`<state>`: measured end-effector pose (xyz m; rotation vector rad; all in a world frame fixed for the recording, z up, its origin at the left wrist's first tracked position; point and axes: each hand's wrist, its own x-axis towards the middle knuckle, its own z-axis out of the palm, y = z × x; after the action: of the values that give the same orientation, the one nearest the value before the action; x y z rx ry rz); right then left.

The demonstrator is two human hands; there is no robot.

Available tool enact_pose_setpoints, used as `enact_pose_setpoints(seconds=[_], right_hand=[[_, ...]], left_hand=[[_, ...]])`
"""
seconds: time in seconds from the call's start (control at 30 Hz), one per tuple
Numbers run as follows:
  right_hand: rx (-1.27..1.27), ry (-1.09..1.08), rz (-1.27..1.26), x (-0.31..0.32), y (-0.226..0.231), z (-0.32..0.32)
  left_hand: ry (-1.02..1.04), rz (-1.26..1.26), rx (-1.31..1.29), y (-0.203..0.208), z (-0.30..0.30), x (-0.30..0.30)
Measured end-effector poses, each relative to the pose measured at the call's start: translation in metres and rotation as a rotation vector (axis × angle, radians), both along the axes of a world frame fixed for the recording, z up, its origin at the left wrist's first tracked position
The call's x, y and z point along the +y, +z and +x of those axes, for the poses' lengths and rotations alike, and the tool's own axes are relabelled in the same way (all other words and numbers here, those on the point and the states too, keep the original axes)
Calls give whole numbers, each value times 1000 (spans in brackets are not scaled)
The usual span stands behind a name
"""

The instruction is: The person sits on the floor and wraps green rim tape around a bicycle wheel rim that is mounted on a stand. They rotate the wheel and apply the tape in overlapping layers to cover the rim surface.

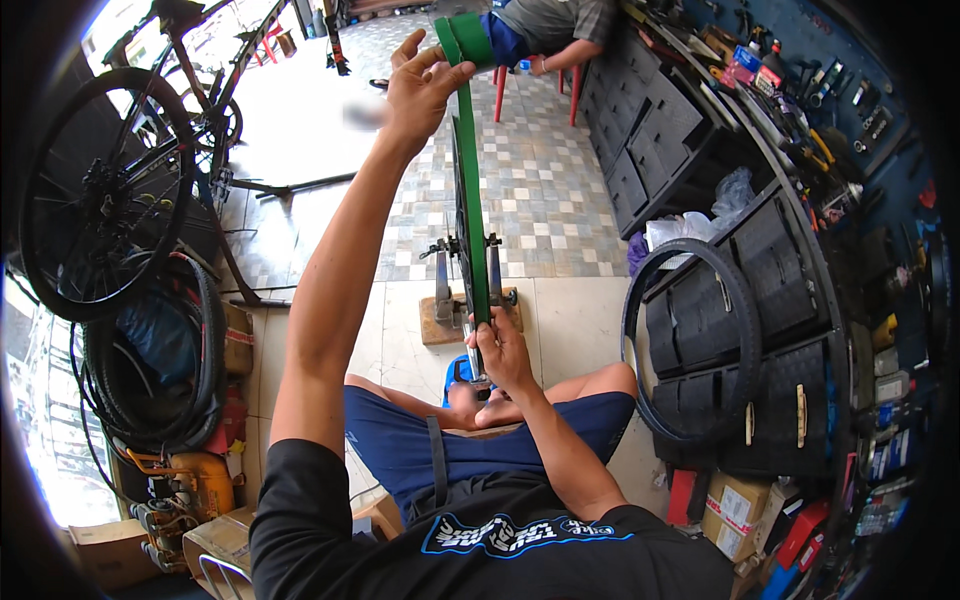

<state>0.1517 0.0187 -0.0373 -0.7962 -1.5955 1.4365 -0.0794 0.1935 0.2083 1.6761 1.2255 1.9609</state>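
Raised far out in front, my left hand (418, 98) grips a wide roll of green tape (468, 42) between thumb and fingers. From the roll, a taut green strip (474, 190) runs back toward me along the edge of a bicycle wheel (460, 185). The wheel stands upright, edge-on, in a wheel truing stand (441, 285) on a wooden base. At the wheel's near side, my right hand (503, 355) pinches the strip's near end against the rim. Its fingertips are partly hidden, and how firmly the strip sticks cannot be made out.
A bicycle (110, 190) hangs at left above several tires (150, 350). At right, a loose tire (690, 340) leans on black drawers (760, 270) beneath a tool-covered bench. Another person (555, 30) sits on a red stool ahead. Cardboard boxes (735, 510) stand at lower right.
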Motion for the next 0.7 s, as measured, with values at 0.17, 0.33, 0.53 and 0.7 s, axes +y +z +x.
enact_pose_setpoints(seconds=[0.17,0.33,0.53,0.7], right_hand=[[-34,3,12,5,3,-1],[-45,-2,19,6,0,-1],[-10,5,-3,6,-3,-1],[-68,-8,13,3,-2,0]], left_hand=[[274,12,287,-14,-26,25],[298,-35,291,-19,-34,26],[357,-63,370,-29,-44,34],[318,-62,376,-37,-40,39]])
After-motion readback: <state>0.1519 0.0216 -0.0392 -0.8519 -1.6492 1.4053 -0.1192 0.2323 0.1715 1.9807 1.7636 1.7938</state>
